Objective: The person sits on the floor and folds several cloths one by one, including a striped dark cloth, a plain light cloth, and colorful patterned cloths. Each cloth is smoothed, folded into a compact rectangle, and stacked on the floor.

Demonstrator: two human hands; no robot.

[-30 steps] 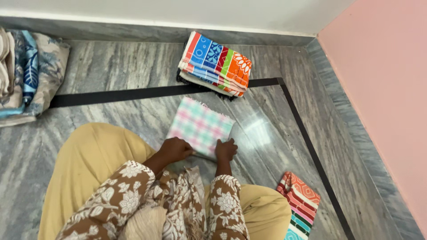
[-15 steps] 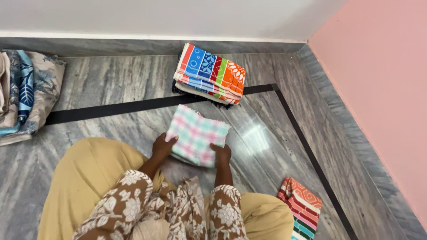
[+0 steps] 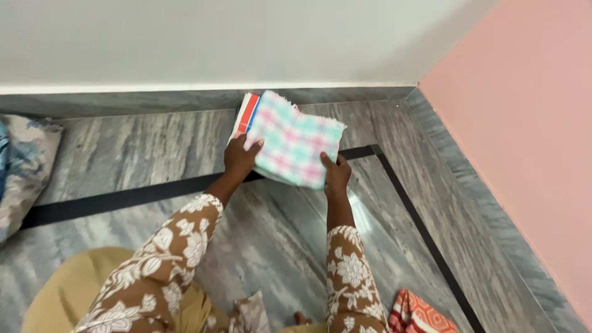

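Left hand: the left hand (image 3: 242, 156) grips the near left edge of the folded checked cloth (image 3: 295, 145), thumb on top, fingers curled under it.
Right hand: the right hand (image 3: 337, 174) is closed on the near right corner of the same cloth, thumb lying on the upper face.
Checked cloth: a folded square in pale pink, mint and white checks, held flat between both hands, over the stack of folded towels (image 3: 246, 115) by the far wall; whether it touches the stack cannot be told.
Stack of towels: mostly hidden under the cloth; only a red, white and blue striped edge shows at its left side, just beside the left hand.
Sleeves: both arms reach forward in brown sleeves (image 3: 165, 262) printed with white flowers.
Floor: grey streaked stone floor (image 3: 123, 148) with a black inlaid line (image 3: 111, 198) that runs across and turns a corner near the right hand.
Walls: a white wall (image 3: 203, 43) ahead with a grey stone skirting, a pink wall (image 3: 524, 123) on the right.
Left edge: a bundle of blue and beige flowered fabric (image 3: 24, 160) lies on the floor, well apart from the hands.
Bottom edge: a folded red towel with a white hexagon pattern (image 3: 422, 316) lies on the floor near the right sleeve.
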